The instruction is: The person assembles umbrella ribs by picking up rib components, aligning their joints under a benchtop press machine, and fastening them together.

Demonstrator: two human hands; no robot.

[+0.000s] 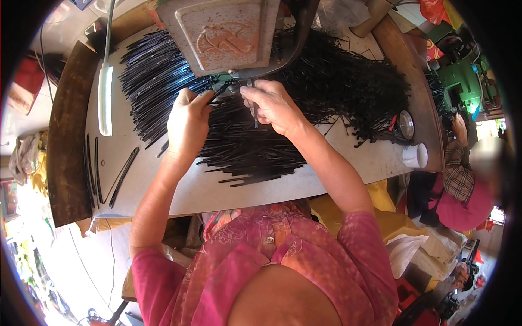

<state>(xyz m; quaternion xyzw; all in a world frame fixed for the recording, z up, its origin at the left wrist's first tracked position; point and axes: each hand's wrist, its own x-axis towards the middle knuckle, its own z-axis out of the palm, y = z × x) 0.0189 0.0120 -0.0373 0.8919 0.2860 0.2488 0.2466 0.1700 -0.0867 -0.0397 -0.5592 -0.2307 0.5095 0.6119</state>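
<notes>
My left hand (187,122) is closed, thumb and fingers pinching the end of thin black rods (220,91) beneath the machine head. My right hand (274,106) curls its fingers around a thin grey metal bar (255,111) just right of the machine's working point. Whether that bar belongs to the machine I cannot tell. Both hands are under the heavy metal machine head (217,35), whose rusty front plate carries a raised emblem. Beside my left hand lies a neat pile of black rods (152,81). Another pile (250,146) spreads between my forearms.
A tangled heap of black rods (348,81) covers the table's right side. A white cup (415,156) and a round metal tin (405,125) stand near the right edge. A lit tube lamp (106,100) hangs at left. Another person (467,190) sits at a green machine (462,81).
</notes>
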